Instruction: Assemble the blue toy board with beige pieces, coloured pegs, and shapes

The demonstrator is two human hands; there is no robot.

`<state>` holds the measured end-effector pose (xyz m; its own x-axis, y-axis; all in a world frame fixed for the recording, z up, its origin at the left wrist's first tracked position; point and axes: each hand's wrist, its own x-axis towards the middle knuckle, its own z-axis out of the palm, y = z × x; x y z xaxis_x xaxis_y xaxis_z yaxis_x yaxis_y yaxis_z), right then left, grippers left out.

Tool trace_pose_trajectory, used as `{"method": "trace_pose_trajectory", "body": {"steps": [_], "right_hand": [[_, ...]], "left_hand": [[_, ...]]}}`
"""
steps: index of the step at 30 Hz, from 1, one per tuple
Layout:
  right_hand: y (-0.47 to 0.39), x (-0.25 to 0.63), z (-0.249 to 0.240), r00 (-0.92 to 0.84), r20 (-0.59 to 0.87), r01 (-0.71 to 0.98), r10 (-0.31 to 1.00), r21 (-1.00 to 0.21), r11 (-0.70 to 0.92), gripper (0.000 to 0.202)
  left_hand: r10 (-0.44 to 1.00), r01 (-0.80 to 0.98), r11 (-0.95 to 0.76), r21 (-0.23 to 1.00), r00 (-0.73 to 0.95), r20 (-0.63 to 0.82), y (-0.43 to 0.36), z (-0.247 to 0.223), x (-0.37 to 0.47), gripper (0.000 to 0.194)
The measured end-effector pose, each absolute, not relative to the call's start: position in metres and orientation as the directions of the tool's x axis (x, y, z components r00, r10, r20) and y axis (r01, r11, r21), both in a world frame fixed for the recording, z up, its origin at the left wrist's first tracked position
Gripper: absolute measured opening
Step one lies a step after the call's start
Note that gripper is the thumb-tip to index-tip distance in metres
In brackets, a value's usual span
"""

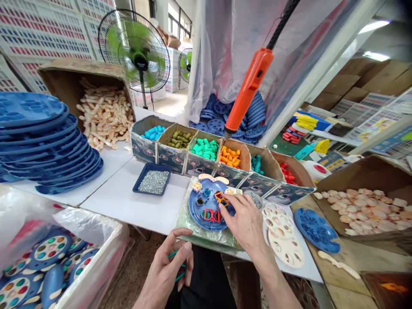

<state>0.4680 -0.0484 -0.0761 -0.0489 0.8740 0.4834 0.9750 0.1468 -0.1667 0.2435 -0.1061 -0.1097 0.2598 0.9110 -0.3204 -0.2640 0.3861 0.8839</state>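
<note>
A round blue plastic shell (206, 218) lies on a wrapped block (184, 215) in front of me. A red frame-shaped plastic piece (212, 215) and several coloured parts sit in it, with cream pieces (213, 177) along its top rim. My right hand (246, 219) reaches over the shell's right side, thumb and fingertips on an orange frame-shaped plastic piece (220, 198). My left hand (172, 262) hovers near the block's lower left edge, fingers curled round a thin teal plastic piece (173, 254), mostly hidden in the grip.
A row of cardboard bins (201, 165) holds coloured caps behind the shell. An orange electric screwdriver (249, 90) hangs above. A screw tray (152, 180) and stacked blue shells (41, 146) stand left. Cream discs (286, 245) lie right; a lined crate (106, 244) holds assembled toys.
</note>
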Motion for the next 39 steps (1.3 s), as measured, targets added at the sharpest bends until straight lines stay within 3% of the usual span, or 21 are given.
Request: {"method": "trace_pose_trajectory", "body": {"steps": [7, 10, 15, 19, 27, 32, 39], "right_hand": [[-0.048, 0.470, -0.075, 0.006, 0.446, 0.964, 0.895, -0.242, 0.114, 0.027], [-0.059, 0.468, -0.070, 0.024, 0.511, 0.946, 0.859, -0.291, 0.146, 0.026], [-0.095, 0.443, -0.055, -0.161, 0.536, 0.784, 0.829, -0.440, 0.437, 0.026], [-0.110, 0.418, -0.057, -0.289, 0.537, 0.749, 0.792, -0.388, 0.537, 0.037], [-0.105, 0.411, -0.066, -0.294, 0.542, 0.768, 0.787, -0.356, 0.533, 0.026], [-0.071, 0.450, -0.057, -0.236, 0.549, 0.786, 0.802, -0.378, 0.490, 0.027], [-0.013, 0.472, -0.059, -0.364, 0.357, 0.811, 0.860, -0.333, 0.482, 0.033]], "left_hand": [[0.921, -0.277, 0.365, 0.889, 0.244, -0.303, -0.105, -0.107, 0.244, 0.054], [0.930, -0.366, 0.356, 0.860, 0.226, -0.289, -0.103, -0.102, 0.246, 0.048], [0.943, -0.584, 0.332, 0.741, 0.232, -0.240, -0.096, -0.085, 0.253, 0.039], [0.939, -0.633, 0.343, 0.694, 0.214, -0.269, -0.092, -0.077, 0.260, 0.043], [0.953, -0.547, 0.289, 0.786, 0.245, -0.180, -0.099, -0.090, 0.257, 0.046], [0.986, -0.443, 0.109, 0.890, 0.162, -0.040, -0.096, -0.103, 0.247, 0.042], [0.987, -0.317, 0.113, 0.942, 0.144, -0.070, -0.093, -0.112, 0.235, 0.037]]}}
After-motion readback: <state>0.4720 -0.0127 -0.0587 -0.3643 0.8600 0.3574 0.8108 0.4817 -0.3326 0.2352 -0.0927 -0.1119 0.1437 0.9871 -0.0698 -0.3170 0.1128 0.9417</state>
